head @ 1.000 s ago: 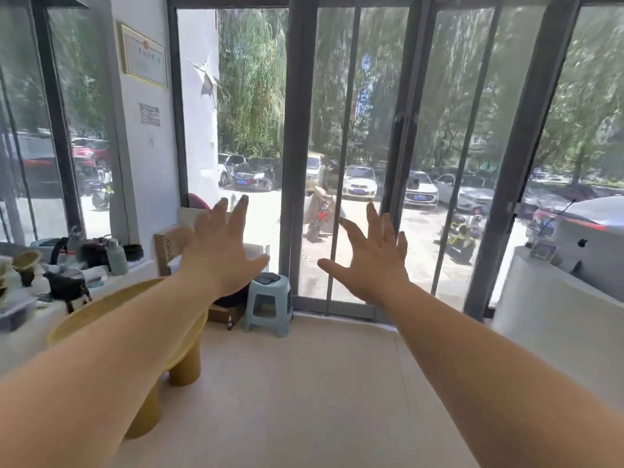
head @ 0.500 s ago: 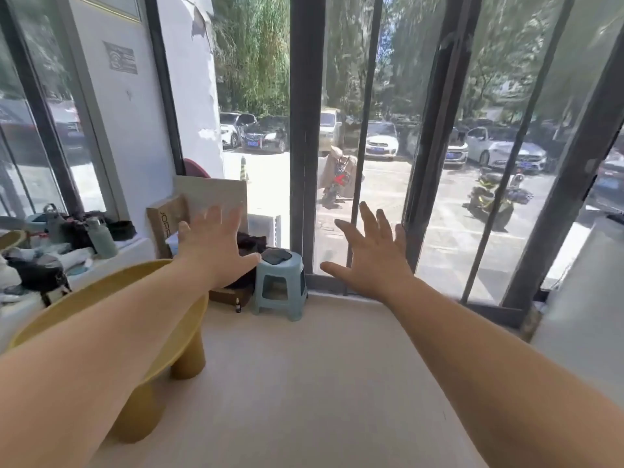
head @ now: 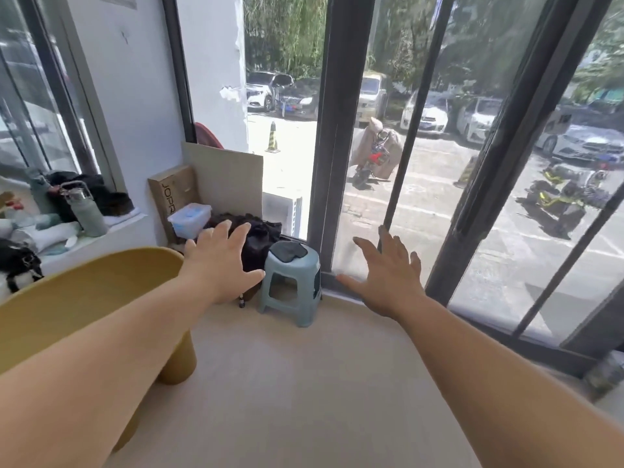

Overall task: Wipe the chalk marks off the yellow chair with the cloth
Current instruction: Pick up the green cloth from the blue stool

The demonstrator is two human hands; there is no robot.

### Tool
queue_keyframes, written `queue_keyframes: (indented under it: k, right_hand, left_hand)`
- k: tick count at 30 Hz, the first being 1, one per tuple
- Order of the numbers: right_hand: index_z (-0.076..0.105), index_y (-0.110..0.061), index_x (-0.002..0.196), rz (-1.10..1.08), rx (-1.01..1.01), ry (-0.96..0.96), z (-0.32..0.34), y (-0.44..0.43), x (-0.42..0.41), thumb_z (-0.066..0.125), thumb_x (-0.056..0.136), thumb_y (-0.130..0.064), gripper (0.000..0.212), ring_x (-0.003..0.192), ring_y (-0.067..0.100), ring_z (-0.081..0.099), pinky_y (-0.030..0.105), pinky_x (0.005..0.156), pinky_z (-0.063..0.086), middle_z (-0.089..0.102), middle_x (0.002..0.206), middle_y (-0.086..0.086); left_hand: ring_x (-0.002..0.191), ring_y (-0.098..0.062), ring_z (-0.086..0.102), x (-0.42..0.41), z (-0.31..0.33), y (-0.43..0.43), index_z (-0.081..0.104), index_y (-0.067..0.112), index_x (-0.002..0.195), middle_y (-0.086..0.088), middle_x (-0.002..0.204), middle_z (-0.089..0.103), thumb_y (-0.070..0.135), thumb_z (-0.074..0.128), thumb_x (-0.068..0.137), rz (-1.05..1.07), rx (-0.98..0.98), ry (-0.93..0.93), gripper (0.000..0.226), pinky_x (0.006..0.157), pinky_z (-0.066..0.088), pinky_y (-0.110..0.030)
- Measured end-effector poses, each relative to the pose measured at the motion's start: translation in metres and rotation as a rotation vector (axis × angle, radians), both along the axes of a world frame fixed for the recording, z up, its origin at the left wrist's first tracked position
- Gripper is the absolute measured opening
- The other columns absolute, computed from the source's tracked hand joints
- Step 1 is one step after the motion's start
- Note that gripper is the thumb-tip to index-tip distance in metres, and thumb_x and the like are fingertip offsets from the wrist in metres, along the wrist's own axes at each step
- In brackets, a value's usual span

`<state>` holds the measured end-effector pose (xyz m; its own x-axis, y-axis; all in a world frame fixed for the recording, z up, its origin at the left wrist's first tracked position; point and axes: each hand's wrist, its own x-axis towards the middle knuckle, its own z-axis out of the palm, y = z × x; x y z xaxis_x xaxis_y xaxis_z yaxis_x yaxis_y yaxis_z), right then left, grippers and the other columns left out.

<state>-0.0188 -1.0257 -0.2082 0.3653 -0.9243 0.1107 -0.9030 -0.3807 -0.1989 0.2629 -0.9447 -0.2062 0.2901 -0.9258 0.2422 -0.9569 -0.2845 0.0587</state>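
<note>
Beside the yellow chair (head: 84, 292), left hand (head: 221, 261) and right hand (head: 388, 278) spread wide, seemingly empty.

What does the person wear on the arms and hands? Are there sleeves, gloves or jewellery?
Nothing worn shows. The left forearm and right forearm are bare to the picture's edge, no sleeve in view. The left hand and right hand have no gloves; no watch, ring or bracelet is visible.

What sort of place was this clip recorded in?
Probably a ground-floor shop or studio front, though I can't be sure. Tall dark-framed glass doors look straight out onto parked cars, and a cluttered window ledge holds a water bottle.
</note>
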Motion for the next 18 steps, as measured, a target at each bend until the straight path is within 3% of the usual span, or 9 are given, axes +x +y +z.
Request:
queue_keyframes:
  k: [10, 18]
  right_hand:
    - [0.014, -0.042, 0.160, -0.007, 0.130, 0.117, -0.054, -0.232, 0.120, 0.046, 0.092, -0.074, 0.082, 0.158, 0.028, -0.005, 0.057, 0.126, 0.001, -0.010, 0.172, 0.001]
    - [0.017, -0.040, 0.159, -0.012, 0.218, 0.164, -0.106, -0.408, 0.151, 0.047, 0.092, -0.073, 0.080, 0.158, 0.030, -0.004, 0.058, 0.125, 0.003, -0.008, 0.171, 0.002]
  left_hand:
    - [0.136, -0.035, 0.033, 0.105, -0.056, -0.265, 0.018, 0.028, 0.153, -0.006, 0.156, 0.028, 0.070, 0.054, 0.078, 0.008, 0.140, 0.190, 0.093, 0.106, 0.035, -0.055]
    - [0.141, -0.031, 0.028, 0.144, -0.099, -0.448, 0.019, 0.028, 0.153, -0.004, 0.158, 0.025, 0.067, 0.055, 0.080, -0.070, 0.234, 0.152, 0.091, 0.110, 0.031, -0.052]
